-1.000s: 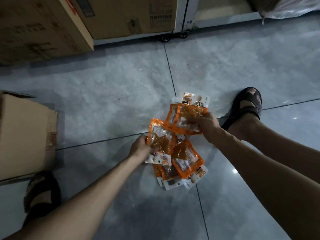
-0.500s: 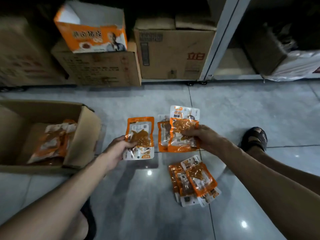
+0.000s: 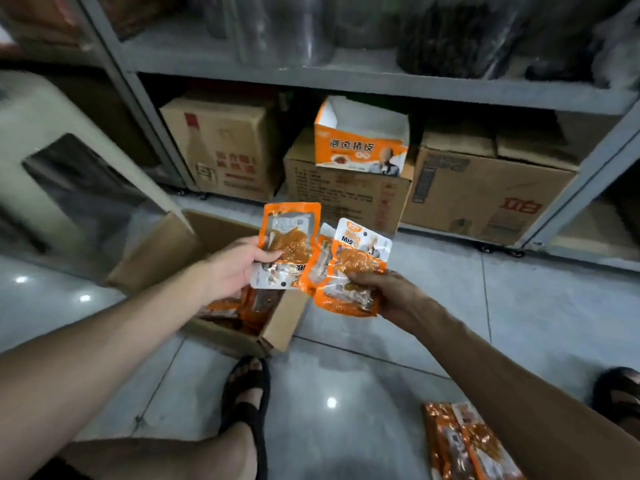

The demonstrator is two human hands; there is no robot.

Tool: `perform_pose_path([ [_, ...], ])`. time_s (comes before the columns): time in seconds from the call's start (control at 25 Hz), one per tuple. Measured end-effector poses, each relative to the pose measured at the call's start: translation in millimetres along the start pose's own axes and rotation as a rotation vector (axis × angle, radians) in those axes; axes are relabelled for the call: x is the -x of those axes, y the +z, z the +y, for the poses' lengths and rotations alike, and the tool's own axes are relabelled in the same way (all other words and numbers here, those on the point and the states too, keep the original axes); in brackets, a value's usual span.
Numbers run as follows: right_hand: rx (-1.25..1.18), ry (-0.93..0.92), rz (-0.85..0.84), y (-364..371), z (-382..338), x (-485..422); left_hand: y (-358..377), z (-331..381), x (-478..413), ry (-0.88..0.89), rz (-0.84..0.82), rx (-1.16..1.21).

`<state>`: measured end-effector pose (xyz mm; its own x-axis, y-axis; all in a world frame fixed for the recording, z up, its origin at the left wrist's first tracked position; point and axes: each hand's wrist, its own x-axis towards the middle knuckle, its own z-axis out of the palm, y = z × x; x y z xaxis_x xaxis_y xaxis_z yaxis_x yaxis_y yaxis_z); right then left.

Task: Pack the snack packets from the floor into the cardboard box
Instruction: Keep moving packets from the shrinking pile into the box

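Note:
My left hand (image 3: 232,264) grips one orange and white snack packet (image 3: 289,237) by its left edge, held above the open cardboard box (image 3: 173,247). My right hand (image 3: 391,295) holds a small bunch of the same packets (image 3: 349,268) just right of the box's near corner. Several packets (image 3: 252,306) lie inside the box, partly hidden behind my left hand. More packets (image 3: 464,441) stay on the floor at the lower right, partly covered by my right forearm.
A grey metal shelf (image 3: 346,81) runs across the back, with cardboard cartons (image 3: 485,192) and an open orange display carton (image 3: 360,143) under it. A pale plastic stool (image 3: 38,147) stands at left. My sandalled feet (image 3: 247,393) rest on the glossy grey tiles.
Both hands have lifted their packets off the floor pile and carried them left, over and beside the box. The view has swung up and left toward the shelf.

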<state>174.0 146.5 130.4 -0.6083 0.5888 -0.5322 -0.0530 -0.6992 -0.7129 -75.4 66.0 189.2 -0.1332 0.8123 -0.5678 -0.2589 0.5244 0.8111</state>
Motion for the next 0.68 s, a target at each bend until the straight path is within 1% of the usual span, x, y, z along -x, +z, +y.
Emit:
perform_pose_path([
  [0.16, -0.056, -0.007, -0.088, 54, 3, -38, -60, 22, 6, 0.013, 0.015, -0.095],
  [0.28, 0.007, -0.014, -0.073, 83, 3, -64, -113, 28, -2, 0.057, 0.152, -0.111],
  [0.36, 0.135, 0.030, -0.019, 104, 7, -89, -153, 22, -10, 0.055, 0.256, -0.113],
  [0.44, 0.256, 0.098, 0.056, 127, 18, -121, -188, 8, -18, 0.011, 0.317, -0.099],
  [0.56, 0.438, 0.179, 0.224, 150, 51, -167, -221, -21, -32, -0.036, 0.348, -0.067],
  [0.68, 0.548, 0.226, 0.268, 162, 80, -206, -234, -44, -48, -0.048, 0.351, -0.087],
])
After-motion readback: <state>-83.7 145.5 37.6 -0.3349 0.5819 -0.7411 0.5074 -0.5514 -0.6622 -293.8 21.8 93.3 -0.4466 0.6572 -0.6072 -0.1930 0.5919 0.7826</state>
